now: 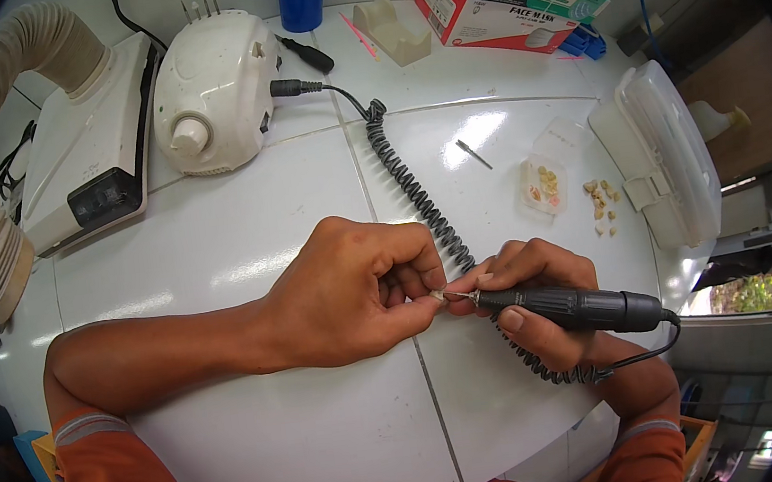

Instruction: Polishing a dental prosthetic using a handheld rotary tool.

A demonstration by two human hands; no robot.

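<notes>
While the left hand point(354, 292) pinches a small pale tooth-like piece point(436, 296) in a narrow grip above the white counter point(242, 229), the right hand point(530, 296) clasps the black rotary handpiece point(570, 306), its bur at the piece. Grinding appears underway; steady, light pressure is advisable.

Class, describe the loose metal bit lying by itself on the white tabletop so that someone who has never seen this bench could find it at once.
Start at the rounded white control unit and follow its black coiled cord down the white tiled table. Just right of the cord, before the small clear box of pale pieces, lies the bit. Unlike its pale, chunky neighbours, it is a thin dark metal rod, lying aslant alone.
</notes>
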